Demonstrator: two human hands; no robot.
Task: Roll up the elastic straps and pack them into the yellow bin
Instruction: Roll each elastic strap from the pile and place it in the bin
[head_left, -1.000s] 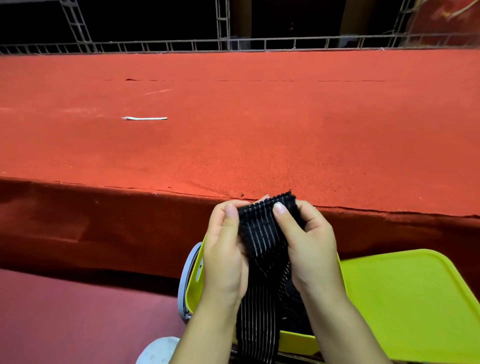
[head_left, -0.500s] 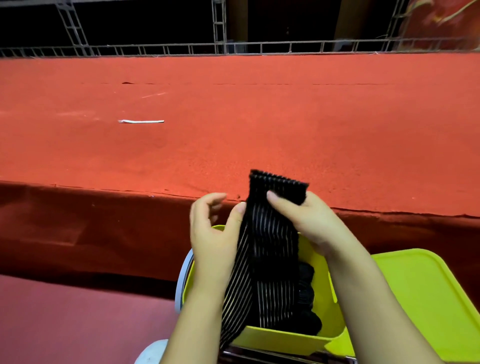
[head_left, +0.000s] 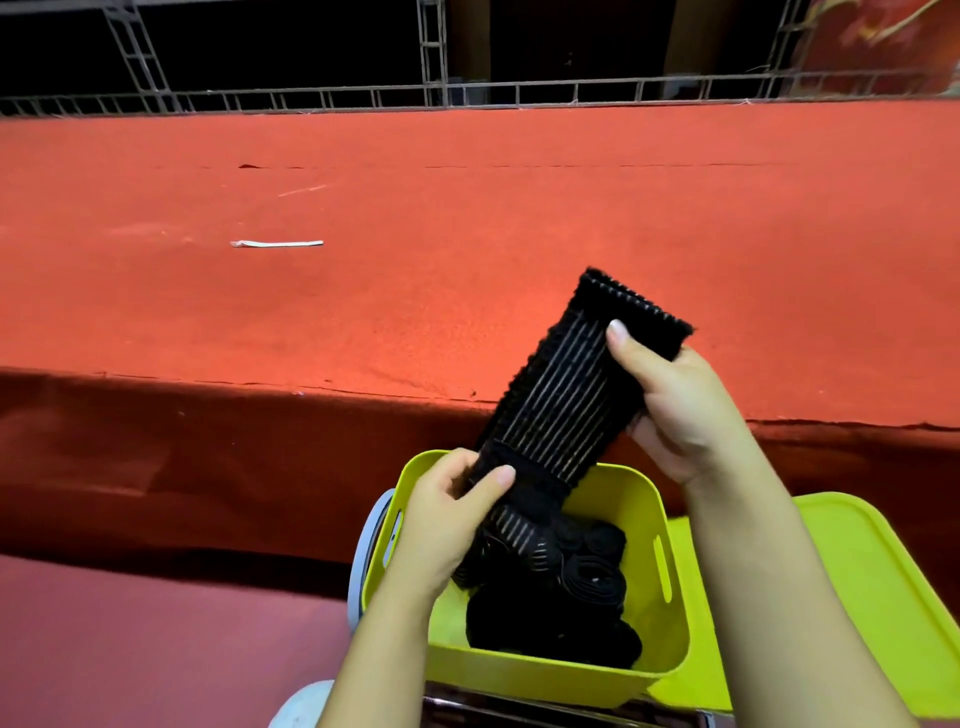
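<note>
Holding a black elastic strap w/ both hands, that's what I see from the head cam. My right hand pinches the top end, thumb on the front, other fingers curled behind. My left hand pinches the strap lower down, thumb on the front, right at the near-left rim of the yellow bin. The strap leans up and to the right, stretched flat btw the two hands, and its low end drops into the bin.

Inside the bin lie more black straps, some rolled, piled toward the far side. A strip of bare yellow floor shows at the near-left corner.

A yellow lid lies just beside the bin on the right, touching it or nearly; can't tell which. A grey round thing pokes out at the bin's left side.

Past the bin is the front edge of a big red carpet stage, wide and flat, w/ lots of room. One small white strip lies on it, far left, well apart from my hands. A metal truss runs along the stage's back edge.
</note>
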